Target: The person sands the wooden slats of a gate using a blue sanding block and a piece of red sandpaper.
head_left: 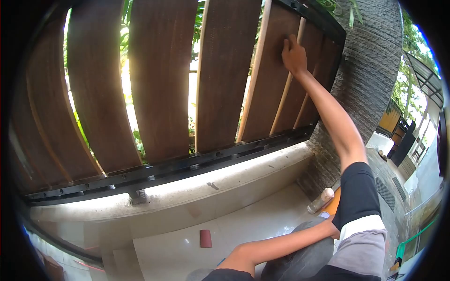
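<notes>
Reaching up high, we have our right hand [295,57] at a brown board [273,70] near the right end of the fence. The fingers are bent and close to the wood, and they look like they touch it. We cannot tell how far open the hand is, or if something small is tucked under it. The board is tall and sits in the black metal frame [183,165], with thin gaps beside it. More brown boards [161,75] stand in a row to the left, and green leaves [125,35] peek through the gaps. To the right of the fence is a big, rough gray pillar [368,65].

Our left arm goes across low down, over our dark gray knee [300,255]. Our left hand [333,228] is by our right sleeve and partly hidden, so we cannot tell how open it is or if it holds something. Under the fence is a pale ledge [213,185]. Below that, a small red piece [206,238] lies on the shiny floor [164,260]. A clear bottle [321,201] is near the pillar, next to something orange [332,204].
</notes>
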The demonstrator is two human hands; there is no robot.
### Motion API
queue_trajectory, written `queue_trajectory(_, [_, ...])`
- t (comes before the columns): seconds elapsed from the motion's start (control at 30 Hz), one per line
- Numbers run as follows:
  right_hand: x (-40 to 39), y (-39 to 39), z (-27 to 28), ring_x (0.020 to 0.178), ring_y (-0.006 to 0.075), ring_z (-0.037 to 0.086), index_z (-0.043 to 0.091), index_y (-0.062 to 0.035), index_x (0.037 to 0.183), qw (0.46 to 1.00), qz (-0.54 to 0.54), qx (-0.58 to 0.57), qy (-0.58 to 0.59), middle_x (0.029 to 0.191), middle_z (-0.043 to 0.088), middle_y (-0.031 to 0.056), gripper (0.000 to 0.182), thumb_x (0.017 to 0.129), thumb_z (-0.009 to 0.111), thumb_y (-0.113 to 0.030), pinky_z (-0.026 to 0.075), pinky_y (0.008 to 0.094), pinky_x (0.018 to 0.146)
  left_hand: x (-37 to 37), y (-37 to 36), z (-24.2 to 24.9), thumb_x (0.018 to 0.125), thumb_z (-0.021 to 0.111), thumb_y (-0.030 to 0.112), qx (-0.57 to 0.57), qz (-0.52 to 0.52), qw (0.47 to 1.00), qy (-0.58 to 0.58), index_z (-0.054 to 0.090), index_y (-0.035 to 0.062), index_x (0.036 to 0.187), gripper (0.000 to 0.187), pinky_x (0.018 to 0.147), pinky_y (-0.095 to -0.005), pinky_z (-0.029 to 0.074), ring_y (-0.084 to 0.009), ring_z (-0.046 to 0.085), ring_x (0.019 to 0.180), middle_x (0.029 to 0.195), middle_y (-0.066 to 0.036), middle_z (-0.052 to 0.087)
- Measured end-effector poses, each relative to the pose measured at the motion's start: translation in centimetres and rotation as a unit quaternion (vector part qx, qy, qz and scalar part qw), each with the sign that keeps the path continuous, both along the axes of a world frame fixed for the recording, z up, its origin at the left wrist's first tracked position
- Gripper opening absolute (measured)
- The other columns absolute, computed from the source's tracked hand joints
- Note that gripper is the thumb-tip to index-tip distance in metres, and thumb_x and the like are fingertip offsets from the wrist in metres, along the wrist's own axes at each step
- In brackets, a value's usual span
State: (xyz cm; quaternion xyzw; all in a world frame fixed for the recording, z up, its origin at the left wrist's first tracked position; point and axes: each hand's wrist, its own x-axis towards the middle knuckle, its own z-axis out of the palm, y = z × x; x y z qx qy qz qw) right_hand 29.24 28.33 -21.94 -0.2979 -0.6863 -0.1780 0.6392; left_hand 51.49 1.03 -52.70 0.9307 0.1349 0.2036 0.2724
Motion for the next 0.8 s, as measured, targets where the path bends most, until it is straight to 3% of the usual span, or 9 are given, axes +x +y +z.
queue_trajectory(0.07, [0.2,-1.6,-1.3,0.073,0.0493,0.064,0.049,-0.0129,0.111,0.941,0.025,0.096,-0.324,0.074,0.066,0.0249,0.020,0.100,0.043,-0.028,0.050,0.0600,0.067,-0.8,0.2,-0.2,0.092,0.053,0.030,0.004,0.014,1.000,-0.010,0.057,0.0095,0.133,0.046,0.108,-0.0411,0.037,-0.0287,0.046,0.131,0.141,-0.017,0.051])
queue_trajectory(0.23, [-0.4,-0.9,0.6,0.065,0.0457,0.064,0.049,-0.0110,0.108,0.992,-0.061,0.089,-0.060,0.069,0.064,0.0218,0.015,0.098,0.049,-0.022,0.050,0.0566,0.058,0.0,0.8,-0.3,0.092,0.053,0.030,0.042,0.048,0.997,-0.038,0.057,0.0091,0.133,0.046,0.108,-0.0409,0.037,-0.0289,0.047,0.131,0.141,-0.017,0.051])
queue_trajectory(0.3, [-0.7,-1.7,-0.3,0.066,0.0459,0.064,0.050,-0.0113,0.107,0.965,-0.027,0.128,-0.226,0.070,0.064,0.0226,0.014,0.098,0.048,-0.022,0.051,0.0565,0.060,0.4,1.3,-0.7,0.091,0.053,0.030,0.050,0.065,0.996,-0.042,0.057,0.0089,0.133,0.046,0.107,-0.0409,0.037,-0.0289,0.047,0.130,0.141,-0.017,0.052])
queue_trajectory(0.33, [-0.4,-1.4,-0.4,0.069,0.0459,0.064,0.051,-0.0107,0.106,0.908,0.055,0.214,-0.357,0.072,0.065,0.0238,0.016,0.099,0.047,-0.024,0.051,0.0557,0.061,0.5,1.6,-0.8,0.091,0.053,0.030,0.053,0.069,0.995,-0.047,0.057,0.0088,0.133,0.047,0.107,-0.0408,0.037,-0.0290,0.047,0.130,0.141,-0.017,0.052])
queue_trajectory(0.37, [-0.5,-1.0,0.0,0.069,0.0459,0.064,0.051,-0.0107,0.106,0.907,0.054,0.213,-0.360,0.072,0.065,0.0238,0.016,0.099,0.047,-0.024,0.051,0.0557,0.061,0.8,2.0,-0.9,0.091,0.053,0.030,0.053,0.067,0.995,-0.052,0.057,0.0088,0.133,0.047,0.107,-0.0408,0.037,-0.0290,0.047,0.130,0.141,-0.017,0.052])
queue_trajectory(0.43, [0.3,-0.6,0.7,0.071,0.0450,0.065,0.051,-0.0105,0.106,0.979,-0.067,0.092,-0.169,0.072,0.064,0.0238,0.015,0.098,0.048,-0.023,0.052,0.0547,0.062,-0.8,1.4,-0.1,0.091,0.053,0.031,0.052,0.050,0.996,-0.060,0.057,0.0086,0.133,0.047,0.107,-0.0407,0.038,-0.0291,0.047,0.130,0.141,-0.018,0.052])
queue_trajectory(0.6, [-1.8,-1.8,1.3,0.074,0.0482,0.064,0.050,-0.0101,0.108,0.985,-0.015,0.098,-0.142,0.073,0.065,0.0252,0.017,0.099,0.047,-0.025,0.050,0.0571,0.066,-1.0,1.2,0.1,0.091,0.053,0.031,0.064,0.052,0.994,-0.077,0.057,0.0082,0.133,0.047,0.107,-0.0406,0.038,-0.0292,0.048,0.129,0.140,-0.018,0.052])
queue_trajectory(0.7, [-1.6,-1.7,1.8,0.075,0.0497,0.064,0.053,-0.0096,0.110,0.956,0.052,0.143,-0.250,0.074,0.065,0.0276,0.021,0.098,0.047,-0.025,0.050,0.0581,0.068,-1.8,1.6,-0.5,0.091,0.053,0.031,0.061,0.050,0.994,-0.081,0.057,0.0080,0.132,0.047,0.106,-0.0405,0.038,-0.0293,0.048,0.129,0.140,-0.018,0.052])
queue_trajectory(0.8, [-3.2,-1.3,5.0,0.071,0.0504,0.063,0.058,-0.0079,0.115,0.994,0.009,0.110,-0.027,0.075,0.065,0.0302,0.027,0.097,0.048,-0.025,0.050,0.0587,0.066,-1.6,1.6,-0.5,0.091,0.053,0.032,0.062,0.050,0.993,-0.092,0.057,0.0078,0.132,0.048,0.106,-0.0404,0.038,-0.0294,0.048,0.129,0.140,-0.019,0.052])
